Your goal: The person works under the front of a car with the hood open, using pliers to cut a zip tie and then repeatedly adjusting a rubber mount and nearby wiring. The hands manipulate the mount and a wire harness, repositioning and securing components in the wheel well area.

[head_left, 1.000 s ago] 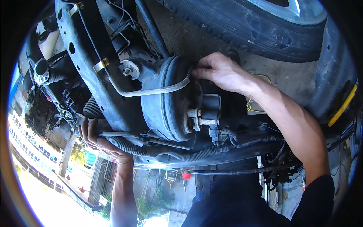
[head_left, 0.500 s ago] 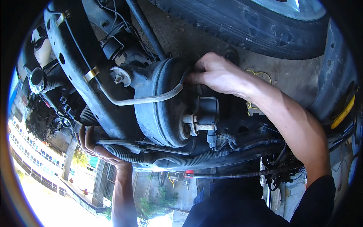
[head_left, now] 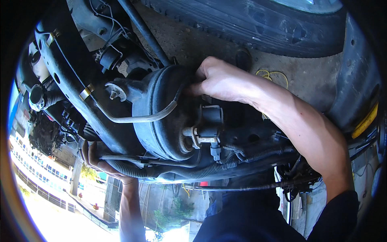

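The black canister (head_left: pixel 171 133) sits at the middle of my view, a fat, smooth drum with a raised seam around its girth, right of the frame rail. Starting from the left, I see that dark rail (head_left: pixel 70 92), flat metal pierced by round holes, with a brassy clip (head_left: pixel 86 92) fixed to it. Below its lower end is the left hand (head_left: pixel 100 163), fingers curled, thumb along the ribbed conduit (head_left: pixel 189 174); I cannot tell exactly what they grasp. The matte grey tube (head_left: pixel 141 119) bends from the rail across the canister's seam. Near its right end, the right hand (head_left: pixel 217 78) reaches against the canister's shaded far side, fingers bent; their tips are lost in shadow, so I cannot tell whether they grip anything. Beneath that wrist I find a boxy black valve (head_left: pixel 212 117) on a rust-stained bracket (head_left: pixel 196 138). Farther right are the treaded rubber tyre (head_left: pixel 274 30), a thin looped yellow cord (head_left: pixel 284 78) on the gritty floor (head_left: pixel 304 72), and a yellow strip (head_left: pixel 367 121).
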A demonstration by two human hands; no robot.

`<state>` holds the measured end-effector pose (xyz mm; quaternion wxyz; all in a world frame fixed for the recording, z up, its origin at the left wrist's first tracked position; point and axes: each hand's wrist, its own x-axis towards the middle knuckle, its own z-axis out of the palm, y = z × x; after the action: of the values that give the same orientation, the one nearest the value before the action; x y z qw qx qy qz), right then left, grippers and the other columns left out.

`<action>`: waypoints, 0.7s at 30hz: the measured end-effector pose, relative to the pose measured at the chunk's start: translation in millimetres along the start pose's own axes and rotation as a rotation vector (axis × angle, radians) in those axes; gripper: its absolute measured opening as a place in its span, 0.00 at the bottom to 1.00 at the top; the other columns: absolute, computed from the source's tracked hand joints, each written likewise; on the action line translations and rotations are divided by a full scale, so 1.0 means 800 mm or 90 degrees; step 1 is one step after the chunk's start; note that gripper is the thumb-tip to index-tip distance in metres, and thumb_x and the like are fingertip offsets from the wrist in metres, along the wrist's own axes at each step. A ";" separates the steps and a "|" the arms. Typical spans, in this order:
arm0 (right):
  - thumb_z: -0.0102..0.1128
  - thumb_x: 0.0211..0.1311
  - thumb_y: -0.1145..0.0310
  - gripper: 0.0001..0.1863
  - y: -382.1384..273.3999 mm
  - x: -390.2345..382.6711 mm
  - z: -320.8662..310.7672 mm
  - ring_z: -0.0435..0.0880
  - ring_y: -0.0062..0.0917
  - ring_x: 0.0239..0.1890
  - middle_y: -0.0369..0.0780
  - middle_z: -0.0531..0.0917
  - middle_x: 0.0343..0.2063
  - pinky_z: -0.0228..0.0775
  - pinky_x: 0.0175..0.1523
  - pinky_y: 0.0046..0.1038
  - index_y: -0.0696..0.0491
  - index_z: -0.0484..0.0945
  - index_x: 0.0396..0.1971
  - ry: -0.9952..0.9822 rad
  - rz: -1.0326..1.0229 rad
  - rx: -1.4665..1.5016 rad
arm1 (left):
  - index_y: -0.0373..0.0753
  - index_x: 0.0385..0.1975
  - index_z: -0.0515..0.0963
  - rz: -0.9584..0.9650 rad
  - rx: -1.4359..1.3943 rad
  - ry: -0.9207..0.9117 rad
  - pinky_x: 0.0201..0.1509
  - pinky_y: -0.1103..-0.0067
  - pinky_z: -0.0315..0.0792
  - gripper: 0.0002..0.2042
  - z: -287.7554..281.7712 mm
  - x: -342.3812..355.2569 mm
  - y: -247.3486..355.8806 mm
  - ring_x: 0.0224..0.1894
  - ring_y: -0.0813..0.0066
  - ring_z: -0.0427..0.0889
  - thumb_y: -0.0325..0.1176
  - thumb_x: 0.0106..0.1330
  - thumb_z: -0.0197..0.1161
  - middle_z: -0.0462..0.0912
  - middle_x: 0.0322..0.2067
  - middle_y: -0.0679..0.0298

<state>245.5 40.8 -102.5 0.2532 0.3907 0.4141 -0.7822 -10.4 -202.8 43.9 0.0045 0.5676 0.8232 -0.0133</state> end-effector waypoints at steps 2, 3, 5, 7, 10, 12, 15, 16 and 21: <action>0.74 0.66 0.64 0.17 0.000 0.002 0.000 0.88 0.32 0.48 0.50 0.92 0.41 0.74 0.59 0.34 0.63 0.89 0.45 -0.007 -0.005 0.008 | 0.44 0.68 0.63 0.006 0.005 0.003 0.77 0.50 0.59 0.41 0.000 0.000 -0.002 0.75 0.54 0.63 0.74 0.69 0.51 0.67 0.67 0.55; 0.74 0.66 0.64 0.17 0.000 0.002 0.000 0.88 0.32 0.47 0.50 0.92 0.40 0.75 0.58 0.34 0.63 0.89 0.45 -0.004 -0.012 0.016 | 0.44 0.68 0.63 0.013 0.017 0.003 0.77 0.50 0.59 0.42 -0.001 0.001 -0.003 0.74 0.54 0.63 0.75 0.69 0.51 0.67 0.67 0.55; 0.74 0.66 0.63 0.17 0.000 0.002 0.000 0.88 0.30 0.45 0.49 0.92 0.39 0.75 0.55 0.34 0.63 0.90 0.44 -0.010 -0.010 0.022 | 0.44 0.67 0.64 -0.011 -0.005 -0.001 0.77 0.50 0.59 0.42 -0.002 0.002 -0.004 0.74 0.53 0.63 0.76 0.68 0.50 0.67 0.66 0.55; 0.74 0.66 0.62 0.17 0.002 -0.001 -0.002 0.88 0.29 0.42 0.48 0.92 0.37 0.76 0.53 0.33 0.63 0.90 0.44 -0.027 0.007 0.031 | 0.43 0.65 0.65 -0.017 -0.013 -0.010 0.76 0.50 0.59 0.42 -0.003 0.004 -0.003 0.74 0.53 0.64 0.77 0.68 0.47 0.68 0.66 0.55; 0.73 0.68 0.59 0.19 0.007 -0.007 0.002 0.87 0.27 0.40 0.47 0.91 0.35 0.76 0.50 0.33 0.63 0.90 0.44 0.018 -0.026 0.035 | 0.43 0.63 0.66 -0.004 -0.007 0.001 0.76 0.49 0.59 0.42 -0.003 0.009 0.001 0.73 0.53 0.64 0.78 0.69 0.43 0.68 0.65 0.55; 0.76 0.64 0.53 0.28 0.009 -0.006 0.001 0.90 0.39 0.47 0.56 0.89 0.42 0.78 0.55 0.38 0.67 0.87 0.46 0.010 -0.044 0.048 | 0.44 0.62 0.66 -0.001 0.012 0.003 0.76 0.49 0.58 0.41 -0.003 0.010 0.007 0.73 0.53 0.64 0.78 0.71 0.38 0.68 0.64 0.55; 0.74 0.66 0.54 0.25 0.008 0.000 0.000 0.90 0.38 0.47 0.54 0.90 0.42 0.78 0.55 0.38 0.63 0.88 0.46 0.012 -0.041 0.014 | 0.43 0.63 0.66 0.050 0.048 0.004 0.76 0.49 0.58 0.42 -0.003 0.013 0.012 0.73 0.53 0.64 0.78 0.71 0.37 0.68 0.64 0.55; 0.73 0.68 0.54 0.22 0.006 0.001 0.000 0.90 0.37 0.47 0.51 0.91 0.41 0.78 0.54 0.37 0.60 0.89 0.46 0.007 -0.058 0.010 | 0.43 0.63 0.66 0.037 0.039 0.001 0.77 0.49 0.58 0.43 -0.003 0.014 0.013 0.73 0.54 0.64 0.79 0.71 0.36 0.68 0.64 0.54; 0.71 0.69 0.55 0.21 0.001 -0.005 -0.001 0.91 0.36 0.46 0.51 0.91 0.39 0.79 0.53 0.37 0.59 0.90 0.46 0.036 -0.077 -0.050 | 0.42 0.65 0.66 0.013 0.009 -0.001 0.77 0.48 0.57 0.44 -0.003 0.011 0.010 0.73 0.54 0.65 0.79 0.71 0.35 0.68 0.64 0.53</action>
<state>249.0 41.7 -99.7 0.2089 0.3766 0.4741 -0.7680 -6.3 -191.6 45.7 0.0015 0.5761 0.8171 -0.0196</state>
